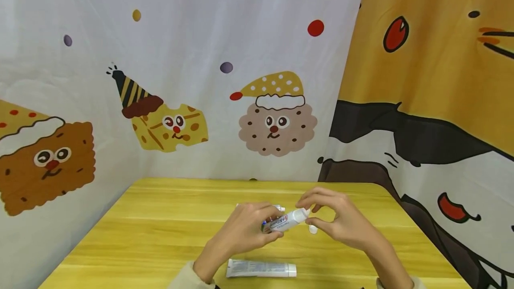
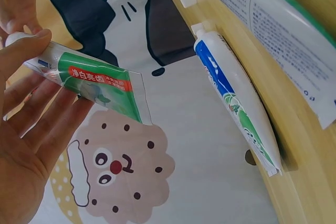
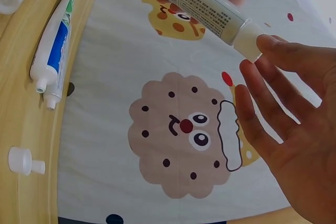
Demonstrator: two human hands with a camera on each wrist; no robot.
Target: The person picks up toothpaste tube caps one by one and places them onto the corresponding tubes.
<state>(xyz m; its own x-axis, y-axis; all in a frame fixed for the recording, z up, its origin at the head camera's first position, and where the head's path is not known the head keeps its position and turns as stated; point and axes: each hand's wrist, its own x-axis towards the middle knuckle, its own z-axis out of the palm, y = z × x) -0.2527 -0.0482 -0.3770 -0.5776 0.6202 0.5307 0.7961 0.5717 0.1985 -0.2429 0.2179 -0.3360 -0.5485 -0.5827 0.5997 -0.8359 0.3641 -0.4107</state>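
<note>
My left hand [image 1: 250, 226] grips a white and green toothpaste tube [image 2: 97, 80] above the table, its capped end tilted up toward the right. At that end my right hand [image 1: 341, 217] pinches the white cap [image 3: 248, 40] between thumb and fingertips. The cap sits at the tube's neck; whether it is loose I cannot tell. Behind the left hand lie uncapped toothpaste tubes, one with a blue and green print [image 2: 236, 103], partly hidden in the head view. Loose white caps [image 3: 20, 161] lie on the table below the right hand.
A capped toothpaste tube [image 1: 261, 269] lies crosswise near the front of the yellow wooden table [image 1: 160, 235]. A curtain [image 1: 180, 35] with cartoon figures hangs behind the table's far edge and along its sides.
</note>
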